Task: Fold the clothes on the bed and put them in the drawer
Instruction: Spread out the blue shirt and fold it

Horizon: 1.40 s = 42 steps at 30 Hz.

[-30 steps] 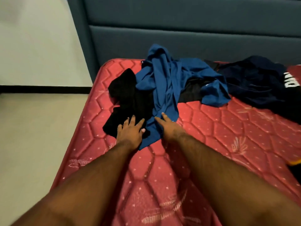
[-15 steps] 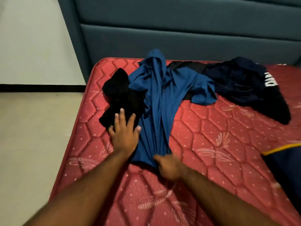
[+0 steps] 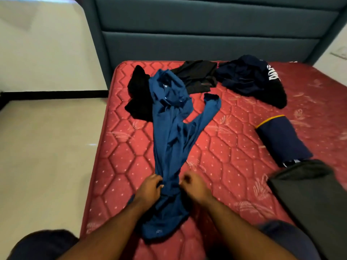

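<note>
Head: navy garment (image 3: 249, 79) lettering (unreadable).

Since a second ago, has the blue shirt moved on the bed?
Yes. The blue shirt has been dragged toward the person, away from the headboard and off the black clothes, gripped by the left hand and right hand.

A blue shirt (image 3: 170, 139) lies stretched lengthwise down the red quilted mattress (image 3: 231, 152), one sleeve angled off to the right. The left hand (image 3: 149, 189) and right hand (image 3: 195, 188) each grip its bunched fabric near the lower end, fingers curled. A black garment (image 3: 139, 91) lies partly under its upper left edge. Beyond it lie a dark grey garment (image 3: 197, 76) and a navy garment with white lettering (image 3: 251, 79). A folded navy piece with yellow trim (image 3: 281, 141) and a dark folded cloth (image 3: 309, 199) sit at right. A grey-blue headboard (image 3: 206, 34) stands behind.
</note>
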Each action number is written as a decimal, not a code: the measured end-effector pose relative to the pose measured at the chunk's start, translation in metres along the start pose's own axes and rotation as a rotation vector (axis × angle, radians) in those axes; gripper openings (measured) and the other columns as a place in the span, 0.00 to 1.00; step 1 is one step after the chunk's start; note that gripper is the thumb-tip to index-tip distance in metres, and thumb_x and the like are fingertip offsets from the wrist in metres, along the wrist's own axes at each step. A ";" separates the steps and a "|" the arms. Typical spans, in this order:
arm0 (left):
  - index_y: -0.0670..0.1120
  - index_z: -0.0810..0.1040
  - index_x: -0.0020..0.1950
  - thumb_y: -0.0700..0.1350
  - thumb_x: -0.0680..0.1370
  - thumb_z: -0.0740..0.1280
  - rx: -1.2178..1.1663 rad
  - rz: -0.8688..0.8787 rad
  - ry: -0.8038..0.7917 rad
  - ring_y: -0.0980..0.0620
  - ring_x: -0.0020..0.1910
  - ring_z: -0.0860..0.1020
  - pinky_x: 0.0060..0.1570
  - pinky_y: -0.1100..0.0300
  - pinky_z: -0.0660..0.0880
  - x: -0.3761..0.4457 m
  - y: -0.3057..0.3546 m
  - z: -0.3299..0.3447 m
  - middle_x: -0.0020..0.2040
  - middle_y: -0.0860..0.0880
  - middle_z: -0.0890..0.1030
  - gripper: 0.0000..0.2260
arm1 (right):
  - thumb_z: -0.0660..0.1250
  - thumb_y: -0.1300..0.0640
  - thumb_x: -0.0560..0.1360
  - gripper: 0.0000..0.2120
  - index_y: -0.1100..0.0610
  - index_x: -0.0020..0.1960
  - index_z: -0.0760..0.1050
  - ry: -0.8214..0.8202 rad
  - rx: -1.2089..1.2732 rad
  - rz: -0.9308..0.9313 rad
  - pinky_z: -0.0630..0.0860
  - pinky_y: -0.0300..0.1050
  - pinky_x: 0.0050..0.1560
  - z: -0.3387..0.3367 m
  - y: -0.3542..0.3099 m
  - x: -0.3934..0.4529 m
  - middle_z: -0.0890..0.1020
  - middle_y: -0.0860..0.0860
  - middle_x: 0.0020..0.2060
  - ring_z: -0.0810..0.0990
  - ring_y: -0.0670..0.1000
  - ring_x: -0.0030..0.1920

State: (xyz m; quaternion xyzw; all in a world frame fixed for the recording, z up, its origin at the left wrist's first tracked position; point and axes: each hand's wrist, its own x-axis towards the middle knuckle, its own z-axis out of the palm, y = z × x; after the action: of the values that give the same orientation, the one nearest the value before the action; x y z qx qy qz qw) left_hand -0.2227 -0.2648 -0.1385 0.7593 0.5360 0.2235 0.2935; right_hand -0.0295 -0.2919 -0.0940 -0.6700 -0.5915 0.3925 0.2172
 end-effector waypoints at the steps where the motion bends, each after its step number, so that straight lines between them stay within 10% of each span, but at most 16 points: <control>1: 0.38 0.79 0.42 0.40 0.72 0.64 -0.006 0.048 -0.068 0.53 0.42 0.73 0.50 0.57 0.74 -0.022 0.004 -0.005 0.41 0.42 0.80 0.06 | 0.66 0.65 0.71 0.10 0.53 0.50 0.75 0.156 0.015 0.047 0.74 0.47 0.52 -0.002 -0.002 0.006 0.78 0.53 0.46 0.78 0.50 0.47; 5: 0.41 0.80 0.45 0.49 0.73 0.64 0.124 0.168 -0.558 0.50 0.45 0.76 0.48 0.65 0.68 -0.088 0.014 -0.029 0.44 0.43 0.80 0.12 | 0.72 0.60 0.71 0.41 0.56 0.78 0.54 0.195 -0.025 -0.013 0.57 0.40 0.70 -0.008 -0.001 0.006 0.56 0.58 0.76 0.59 0.53 0.74; 8: 0.42 0.79 0.38 0.56 0.73 0.67 0.089 -0.049 -0.631 0.58 0.30 0.72 0.36 0.63 0.67 -0.083 0.016 -0.047 0.31 0.50 0.76 0.16 | 0.71 0.59 0.72 0.40 0.57 0.77 0.54 -0.047 -0.278 -0.020 0.59 0.43 0.71 -0.002 -0.004 0.008 0.61 0.57 0.75 0.62 0.54 0.74; 12: 0.52 0.80 0.54 0.63 0.72 0.64 0.088 -0.172 -0.157 0.54 0.50 0.79 0.51 0.60 0.75 -0.046 0.008 -0.058 0.50 0.51 0.80 0.19 | 0.64 0.63 0.73 0.14 0.62 0.58 0.77 -0.357 -0.580 0.089 0.75 0.44 0.48 0.002 -0.023 -0.006 0.81 0.59 0.55 0.81 0.55 0.51; 16: 0.54 0.57 0.78 0.53 0.72 0.72 -0.103 -0.220 -0.111 0.46 0.75 0.60 0.72 0.57 0.59 -0.017 0.020 -0.050 0.77 0.42 0.55 0.38 | 0.64 0.68 0.76 0.08 0.57 0.43 0.74 -0.999 -0.339 0.395 0.76 0.38 0.24 -0.004 -0.050 -0.037 0.78 0.50 0.33 0.71 0.45 0.24; 23: 0.66 0.45 0.76 0.53 0.72 0.74 0.002 -0.324 -0.052 0.36 0.74 0.60 0.70 0.47 0.64 0.052 0.010 -0.025 0.79 0.46 0.37 0.45 | 0.66 0.56 0.75 0.18 0.58 0.65 0.75 0.099 -0.235 0.020 0.71 0.43 0.61 -0.024 -0.019 0.042 0.77 0.57 0.60 0.77 0.55 0.60; 29: 0.65 0.50 0.76 0.52 0.72 0.72 0.224 -0.262 -0.012 0.36 0.66 0.71 0.63 0.46 0.73 0.142 -0.011 -0.028 0.77 0.41 0.54 0.40 | 0.71 0.50 0.72 0.43 0.51 0.78 0.48 0.026 -0.271 0.139 0.68 0.54 0.67 -0.009 -0.010 0.115 0.61 0.57 0.72 0.68 0.60 0.69; 33: 0.45 0.80 0.60 0.41 0.74 0.68 0.246 -0.161 -0.253 0.43 0.55 0.79 0.50 0.60 0.73 0.195 -0.005 -0.058 0.56 0.41 0.81 0.14 | 0.69 0.57 0.71 0.25 0.57 0.67 0.70 -0.043 -0.271 0.232 0.74 0.51 0.58 -0.035 -0.026 0.155 0.78 0.61 0.60 0.77 0.61 0.60; 38: 0.38 0.81 0.53 0.37 0.76 0.68 -0.345 -0.254 0.480 0.46 0.49 0.80 0.48 0.61 0.73 0.263 0.066 -0.162 0.48 0.42 0.82 0.07 | 0.62 0.61 0.74 0.11 0.59 0.55 0.76 0.536 -0.286 -0.022 0.73 0.52 0.53 -0.180 -0.136 0.193 0.81 0.62 0.54 0.78 0.63 0.56; 42: 0.40 0.79 0.56 0.40 0.77 0.67 -0.306 -0.068 0.684 0.44 0.52 0.78 0.54 0.61 0.70 0.278 0.133 -0.259 0.54 0.41 0.79 0.09 | 0.66 0.52 0.73 0.10 0.54 0.52 0.77 0.934 -0.491 -0.250 0.68 0.53 0.55 -0.289 -0.253 0.163 0.82 0.57 0.49 0.76 0.62 0.56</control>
State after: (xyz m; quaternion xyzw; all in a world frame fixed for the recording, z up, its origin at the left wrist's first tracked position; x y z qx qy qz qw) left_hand -0.2105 0.0174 0.1478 0.5698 0.5885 0.5318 0.2149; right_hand 0.0382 -0.0333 0.2257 -0.7287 -0.5816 -0.1257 0.3389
